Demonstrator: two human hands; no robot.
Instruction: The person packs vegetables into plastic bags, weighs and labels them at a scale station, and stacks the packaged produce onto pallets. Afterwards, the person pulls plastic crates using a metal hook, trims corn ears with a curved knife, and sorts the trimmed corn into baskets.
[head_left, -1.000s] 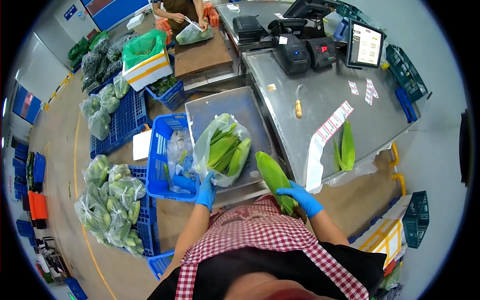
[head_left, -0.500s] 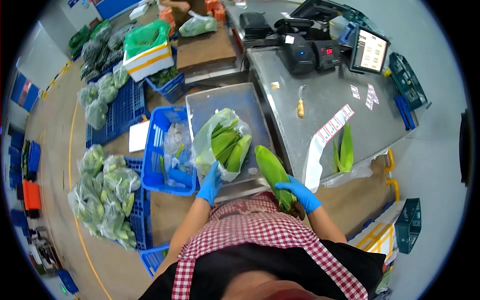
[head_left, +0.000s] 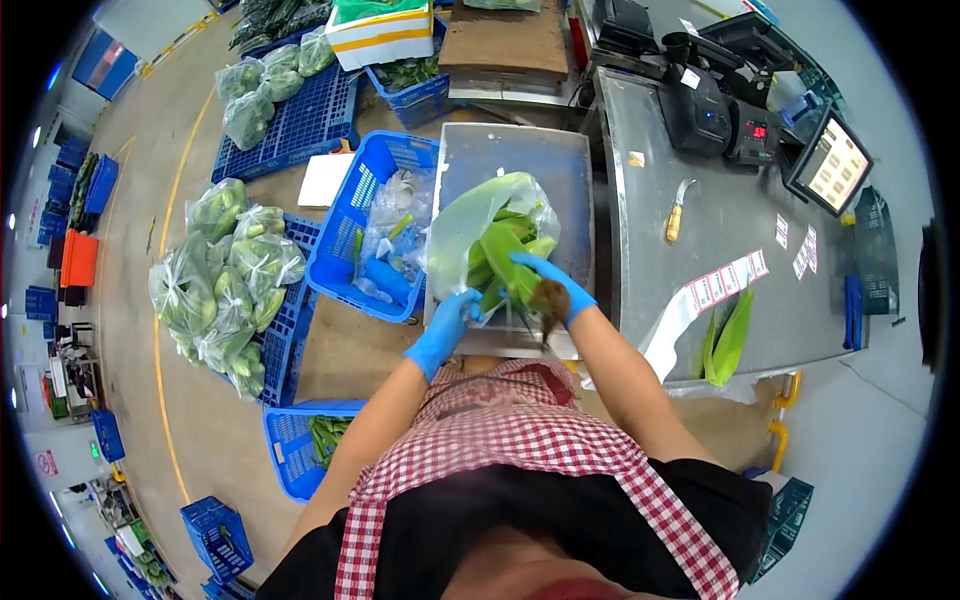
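Observation:
A clear plastic bag point(head_left: 458, 232) with several green corn ears inside lies on the grey metal platform point(head_left: 565, 185) in front of me. My left hand point(head_left: 448, 328), in a blue glove, pinches the near edge of the bag's mouth. In my blue-gloved right hand point(head_left: 562, 285) is an ear of corn point(head_left: 503, 257) in its green husk. Its tip points into the bag, over the other ears, and its brown silk end point(head_left: 548, 300) sticks out toward me. Parts of my right fingers are hidden behind the ear.
To the left stands a blue crate point(head_left: 330, 262) holding plastic bags. Filled vegetable bags point(head_left: 225, 300) rest on a blue pallet. On the steel table point(head_left: 640, 120) at right are a hooked knife point(head_left: 676, 212), a label strip point(head_left: 708, 290), green husk leaves point(head_left: 730, 340), and a touchscreen point(head_left: 837, 165).
My right hand has carried the corn ear from beside the platform leftward to the bag's mouth. My left hand has shifted to the bag's near edge. The head view has turned.

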